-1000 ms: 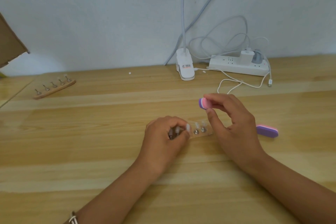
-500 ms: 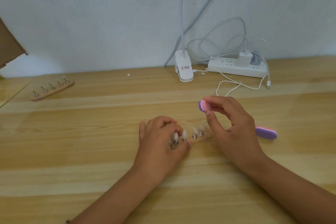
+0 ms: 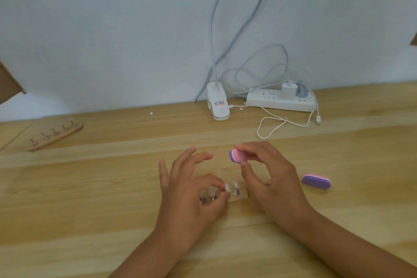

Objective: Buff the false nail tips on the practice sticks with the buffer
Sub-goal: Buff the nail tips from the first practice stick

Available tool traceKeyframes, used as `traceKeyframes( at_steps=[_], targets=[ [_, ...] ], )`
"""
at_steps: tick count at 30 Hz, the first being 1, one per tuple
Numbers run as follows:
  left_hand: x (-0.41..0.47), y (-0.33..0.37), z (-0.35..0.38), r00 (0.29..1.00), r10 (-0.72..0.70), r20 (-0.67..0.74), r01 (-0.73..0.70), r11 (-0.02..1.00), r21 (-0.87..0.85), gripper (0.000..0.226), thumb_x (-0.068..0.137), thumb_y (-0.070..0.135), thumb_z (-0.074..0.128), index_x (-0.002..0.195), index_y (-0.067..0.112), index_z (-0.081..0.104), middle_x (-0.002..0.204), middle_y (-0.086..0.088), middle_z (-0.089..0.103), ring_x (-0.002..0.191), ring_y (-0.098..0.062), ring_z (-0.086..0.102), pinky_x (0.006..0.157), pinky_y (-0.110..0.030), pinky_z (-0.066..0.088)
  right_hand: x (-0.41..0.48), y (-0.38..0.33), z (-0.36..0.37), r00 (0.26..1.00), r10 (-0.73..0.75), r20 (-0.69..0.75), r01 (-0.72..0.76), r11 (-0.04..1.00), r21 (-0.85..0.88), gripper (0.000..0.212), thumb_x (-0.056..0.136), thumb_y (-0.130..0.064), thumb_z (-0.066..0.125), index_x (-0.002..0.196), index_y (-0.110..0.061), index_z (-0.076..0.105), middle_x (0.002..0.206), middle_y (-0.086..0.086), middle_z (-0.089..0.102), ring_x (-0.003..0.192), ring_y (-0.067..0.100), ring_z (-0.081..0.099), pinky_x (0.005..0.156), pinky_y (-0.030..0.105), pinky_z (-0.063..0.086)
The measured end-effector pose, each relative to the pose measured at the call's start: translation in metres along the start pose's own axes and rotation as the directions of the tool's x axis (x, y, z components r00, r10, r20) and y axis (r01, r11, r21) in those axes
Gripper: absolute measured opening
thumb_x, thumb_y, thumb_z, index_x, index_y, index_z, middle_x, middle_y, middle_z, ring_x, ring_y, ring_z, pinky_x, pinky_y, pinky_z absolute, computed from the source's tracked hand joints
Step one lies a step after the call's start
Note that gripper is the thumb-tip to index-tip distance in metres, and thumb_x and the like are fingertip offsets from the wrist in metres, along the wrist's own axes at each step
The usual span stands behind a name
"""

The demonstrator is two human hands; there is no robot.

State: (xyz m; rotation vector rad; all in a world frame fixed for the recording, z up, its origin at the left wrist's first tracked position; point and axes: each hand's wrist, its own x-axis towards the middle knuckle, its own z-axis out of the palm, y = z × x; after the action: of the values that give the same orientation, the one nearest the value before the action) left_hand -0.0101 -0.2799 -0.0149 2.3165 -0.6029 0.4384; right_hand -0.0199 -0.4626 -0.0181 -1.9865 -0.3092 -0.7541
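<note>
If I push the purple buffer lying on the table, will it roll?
Probably slide: the spare buffer lies on a flat face, so rolling seems unlikely. Its foam-like layers suggest it is light, and the smooth table may let it skid.

Wooden table (image 3: 90, 221), stick rack (image 3: 243, 194), spare buffer (image 3: 316, 181)

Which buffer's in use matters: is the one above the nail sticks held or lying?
Held: right hand pinches the buffer off the table.
</note>
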Motion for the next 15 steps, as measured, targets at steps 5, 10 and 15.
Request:
traceKeyframes(
  at_steps=[5,10,15],
  targets=[
    [0.0019,0.0029,0.0012,0.998,0.049,-0.029,-0.048,0.998,0.034,0.009,0.064,0.041,0.075,0.071,0.038,0.071,0.129,0.023,0.05,0.141,-0.005,0.025,0.117,-0.049,-0.009,0.0006,-0.0002,0.0002,1.0,-0.003,0.01,0.003,1.0,0.002,0.034,0.088,0.008,0.069,0.113,-0.014,0.07,0.108,-0.012,0.067,0.104,0.009,0.065,0.092,0.019,0.048],
    [0.0024,0.0055,0.0007,0.996,0.089,-0.014,-0.089,0.996,0.014,0.017,0.067,0.027,0.084,0.071,0.037,0.07,0.129,0.019,0.052,0.141,-0.01,0.029,0.116,-0.057,-0.005,-0.0002,-0.0014,0.0004,1.0,-0.002,0.024,0.002,1.0,0.006,0.035,0.087,0.01,0.068,0.114,-0.013,0.07,0.108,-0.009,0.067,0.104,0.01,0.065,0.092,0.022,0.05],
    [0.0008,0.0099,-0.0005,0.986,0.166,-0.032,-0.164,0.985,0.049,0.003,0.072,0.033,0.072,0.069,0.034,0.071,0.121,0.018,0.059,0.135,-0.011,0.039,0.116,-0.06,0.001,-0.0001,-0.0012,-0.0005,1.0,-0.001,0.015,0.001,1.0,0.003,0.034,0.088,0.009,0.069,0.114,-0.013,0.07,0.109,-0.008,0.068,0.105,0.012,0.065,0.093,0.023,0.05]
  ],
)
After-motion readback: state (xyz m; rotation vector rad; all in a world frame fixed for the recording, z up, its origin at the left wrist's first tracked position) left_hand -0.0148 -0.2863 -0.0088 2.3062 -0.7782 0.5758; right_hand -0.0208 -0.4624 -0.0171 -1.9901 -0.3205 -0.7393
